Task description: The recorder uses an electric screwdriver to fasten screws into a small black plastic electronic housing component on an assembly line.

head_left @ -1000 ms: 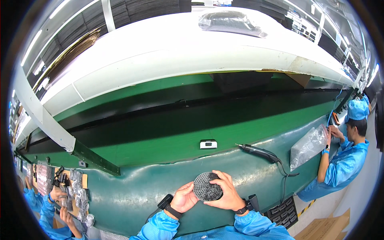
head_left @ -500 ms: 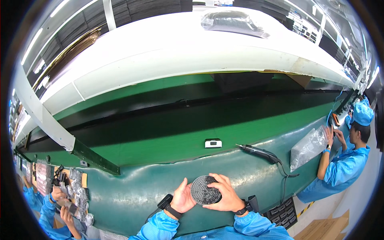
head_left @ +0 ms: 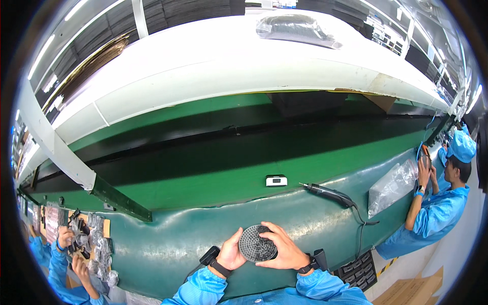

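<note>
A round dark-grey disc, its top covered with rows of small dots or holes, is held above the near edge of the bench. My left hand cups its left side, thumb raised along the rim. My right hand grips it from the right, thumb at the near rim and fingers reaching over the top face. Whether small loose parts lie on the disc is too fine to make out. Beyond and to the right lies a black electric screwdriver with a cord.
A small white-and-black device rests on the green conveyor belt. A clear plastic bag lies near a co-worker in blue at right. Another worker's hands are beside wrapped parts at left. A black tray sits low right.
The white-and-black device has shifted slightly right along the belt. My hands and the disc have moved a little left, with the grip much the same. Both neighbouring workers' hands have moved.
</note>
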A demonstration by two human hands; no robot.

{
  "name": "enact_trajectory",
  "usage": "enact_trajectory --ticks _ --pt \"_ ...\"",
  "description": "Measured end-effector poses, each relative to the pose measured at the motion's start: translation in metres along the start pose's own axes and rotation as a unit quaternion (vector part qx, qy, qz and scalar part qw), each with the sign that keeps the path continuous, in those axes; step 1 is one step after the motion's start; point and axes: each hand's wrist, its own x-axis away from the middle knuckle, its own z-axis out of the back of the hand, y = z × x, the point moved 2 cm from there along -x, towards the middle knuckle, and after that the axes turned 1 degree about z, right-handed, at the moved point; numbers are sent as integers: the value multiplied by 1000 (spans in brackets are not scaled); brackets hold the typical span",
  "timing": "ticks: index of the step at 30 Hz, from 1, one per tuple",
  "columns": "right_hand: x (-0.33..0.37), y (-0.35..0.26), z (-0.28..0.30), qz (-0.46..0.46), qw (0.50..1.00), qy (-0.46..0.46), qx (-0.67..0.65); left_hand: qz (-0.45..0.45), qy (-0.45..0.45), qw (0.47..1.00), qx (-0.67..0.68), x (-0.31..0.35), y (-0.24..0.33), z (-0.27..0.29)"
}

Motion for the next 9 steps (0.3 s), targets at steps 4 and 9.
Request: enact_trajectory --ticks 4,9 --pt "0 -2 1 -3 1000 -4 -14 9 -19 1000 10 0 0 3" --pt "1 -2 2 6 999 -1 -32 12 -36 999 21 4 1 4"
